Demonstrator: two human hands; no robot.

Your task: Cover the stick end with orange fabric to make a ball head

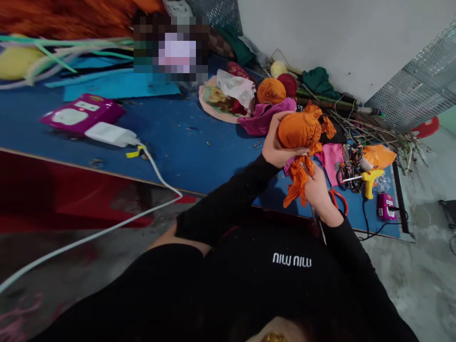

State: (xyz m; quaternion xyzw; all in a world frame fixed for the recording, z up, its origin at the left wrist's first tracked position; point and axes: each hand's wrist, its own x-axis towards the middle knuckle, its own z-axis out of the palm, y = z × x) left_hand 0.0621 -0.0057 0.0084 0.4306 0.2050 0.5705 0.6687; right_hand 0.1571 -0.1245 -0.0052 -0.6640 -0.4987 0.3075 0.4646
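My left hand (277, 145) is wrapped round a ball covered in orange cloth (297, 130), with gathered cloth ends sticking out at its top and right. Just below it, my right hand (317, 185) pinches a loose, crumpled tail of orange cloth (298, 183) that hangs past the table edge. Whether this tail is joined to the ball's cover I cannot tell. Beside my right wrist show the orange-red handles of scissors (341, 202). Behind the ball lie a magenta cloth (265, 116) and another orange cloth-covered ball (271, 90).
A yellow glue gun (372, 180) and a purple power socket box (386, 206) are at the table's right end. Dry twigs (384, 133) stick out past the back right. At left, a white cable (156, 173) runs from a purple extension box (83, 114) over the table edge.
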